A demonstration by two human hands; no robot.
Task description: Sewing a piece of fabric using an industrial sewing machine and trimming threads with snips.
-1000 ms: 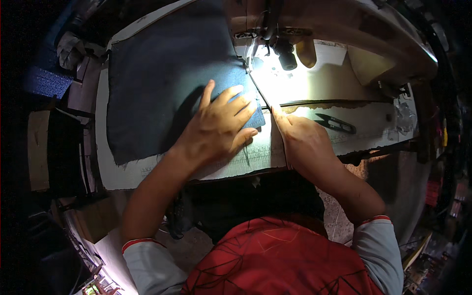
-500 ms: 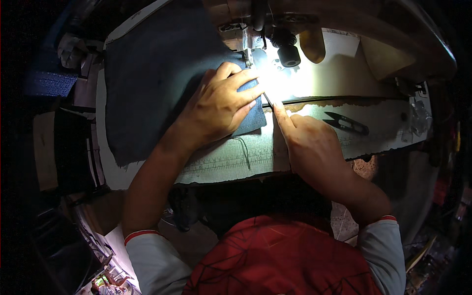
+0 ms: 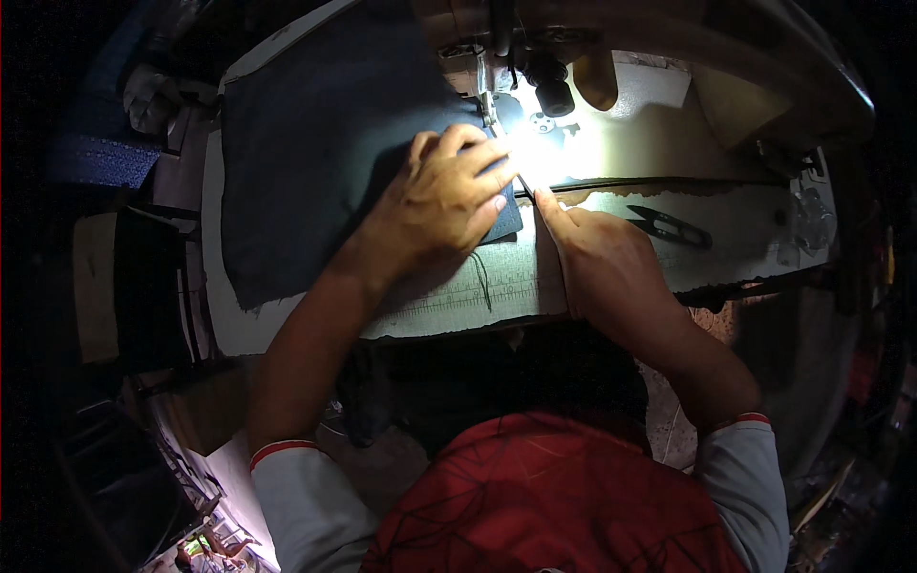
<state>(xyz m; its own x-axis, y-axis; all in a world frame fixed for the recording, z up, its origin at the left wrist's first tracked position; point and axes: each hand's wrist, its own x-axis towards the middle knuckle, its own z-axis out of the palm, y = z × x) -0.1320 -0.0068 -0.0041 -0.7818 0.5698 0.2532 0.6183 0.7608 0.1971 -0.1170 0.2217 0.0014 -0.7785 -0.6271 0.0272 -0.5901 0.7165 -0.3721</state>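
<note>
Spreading across the pale counter (image 3: 287,325) from ten o'clock toward the middle, we have a large piece of dark blue cloth (image 3: 315,162), its near right corner tucked under the sewing machine (image 3: 669,38) that arches over the top of the view from twelve to two o'clock. Since the earlier frames our hands have travelled up toward the machine, and the cloth corner has gone with them, closer to the lit needle area (image 3: 492,110).

Our left hand (image 3: 444,196) lies flat on that corner, fingers spread and pressing down, fingertips just beside the needle at twelve o'clock. Our right hand (image 3: 597,258) rests on the counter at one o'clock from centre, its forefinger stretched along the right edge of the cloth; the two hands are near each other but apart, neither closed around anything.

At three o'clock from the right hand, dark thread snips (image 3: 669,226) lie on the counter, well apart from the fingers. A loose dark thread (image 3: 482,282) hangs over the ruled strip on the counter's front edge, below the left hand.
</note>
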